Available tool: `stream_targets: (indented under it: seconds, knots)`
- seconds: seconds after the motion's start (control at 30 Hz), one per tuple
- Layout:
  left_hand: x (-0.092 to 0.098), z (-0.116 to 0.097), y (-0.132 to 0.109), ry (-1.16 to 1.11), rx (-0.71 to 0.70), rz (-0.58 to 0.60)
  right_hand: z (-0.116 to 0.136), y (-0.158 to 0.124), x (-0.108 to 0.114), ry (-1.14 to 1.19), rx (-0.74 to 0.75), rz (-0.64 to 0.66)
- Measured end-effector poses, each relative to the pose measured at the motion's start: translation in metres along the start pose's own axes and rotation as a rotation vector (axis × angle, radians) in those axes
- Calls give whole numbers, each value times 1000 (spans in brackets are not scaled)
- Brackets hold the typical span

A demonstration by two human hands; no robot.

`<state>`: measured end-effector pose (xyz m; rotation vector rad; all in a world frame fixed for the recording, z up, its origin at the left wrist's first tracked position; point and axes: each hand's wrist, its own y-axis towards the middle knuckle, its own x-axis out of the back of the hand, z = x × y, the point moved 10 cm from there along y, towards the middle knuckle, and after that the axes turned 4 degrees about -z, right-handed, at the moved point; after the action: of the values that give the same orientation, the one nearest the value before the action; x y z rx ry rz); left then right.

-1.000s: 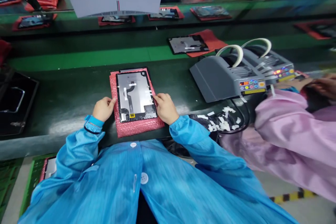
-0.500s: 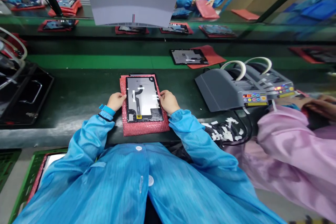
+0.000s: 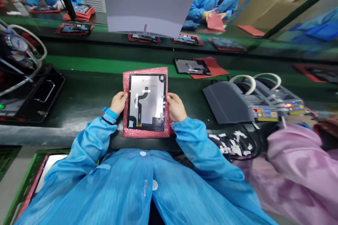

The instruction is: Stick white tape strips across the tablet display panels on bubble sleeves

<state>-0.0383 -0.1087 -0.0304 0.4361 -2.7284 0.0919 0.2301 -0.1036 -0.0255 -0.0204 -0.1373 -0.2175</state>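
Observation:
A tablet screen panel (image 3: 154,109), its silver back up with a black ribbon cable and white tabs, lies on a pink bubble-wrap bag (image 3: 146,134). My left hand (image 3: 118,103) pinches the bag's left edge beside the panel. On the opposite side, the fingers of my right hand (image 3: 176,107) close on the bag's right edge, partly hidden behind it. Bag and panel are tilted up towards me over the dark green bench (image 3: 89,95). A blue band circles my left wrist.
Grey tape dispensers (image 3: 228,103) stand to the right, near white tape scraps (image 3: 233,145) and a co-worker's pink sleeve (image 3: 298,151). A black machine with a gauge (image 3: 31,95) is at left. Another panel (image 3: 191,66) lies ahead; a green crate (image 3: 19,197) sits below left.
The bag and panel have come up and tilted towards me. The bag's far edge now shows beyond the panel. Both hands remain at the sides; the camera view has shifted slightly.

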Motion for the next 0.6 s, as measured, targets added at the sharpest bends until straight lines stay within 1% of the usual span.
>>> stream_targets:
  seconds: [0.07, 0.1, 0.17, 0.23, 0.33, 0.4, 0.5, 0.57, 0.6]
  knots:
    - [13, 7, 2, -69, 42, -31, 2, -2, -29, 139, -46, 108]
    - [19, 12, 2, -102, 74, -36, 3, -2, -42, 156, -57, 149]
    - [31, 25, 3, -180, 133, -44, 0, -2, -64, 106, -85, 177]
    - [46, 36, 4, -264, 166, -50, -5, 0, -82, 2, -103, 171]
    - [76, 48, 9, -297, 186, -115, -8, 6, -115, -109, -93, 210]
    - [104, 49, 16, -220, 166, -204, 0, 10, -142, -96, -60, 258]
    - [149, 36, 27, 8, 65, -330, 22, 11, -182, -66, 15, 343]
    - [167, 29, 33, 237, 46, -349, 30, 7, -203, -175, 13, 395]
    - [171, 29, 35, 378, 73, -329, 31, 4, -211, -251, -12, 430]
